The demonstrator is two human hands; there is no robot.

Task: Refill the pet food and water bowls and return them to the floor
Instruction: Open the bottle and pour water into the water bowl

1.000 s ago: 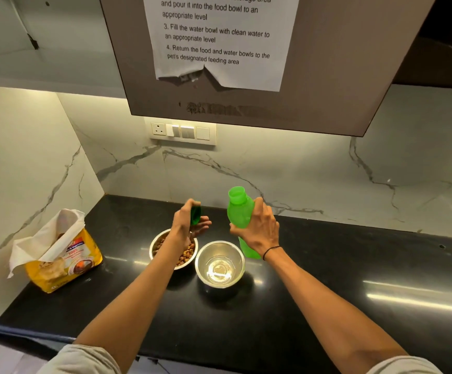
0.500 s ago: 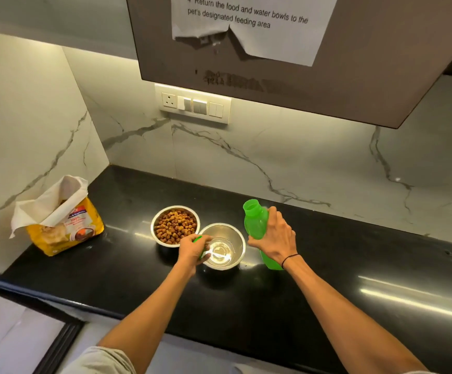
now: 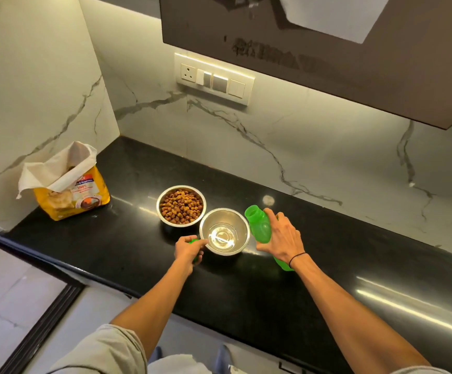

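Two steel bowls [image 3: 202, 219] on glossy black counter [image 3: 327, 265], marble walls [image 3: 300, 147].

Place: a home kitchen.
Work surface: a glossy black stone desk [image 3: 138, 255] set in a corner.
Walls: white marble-veined backsplash [image 3: 287, 136], lit from under a cabinet [image 3: 327, 76].
Fittings: socket-and-switch plate [image 3: 215, 79].
Floor: pale tiles [image 3: 6, 300].

Green cap [image 3: 194, 242] mostly hidden in left hand [image 3: 187, 249]; paper sheet [image 3: 335, 20] cropped.
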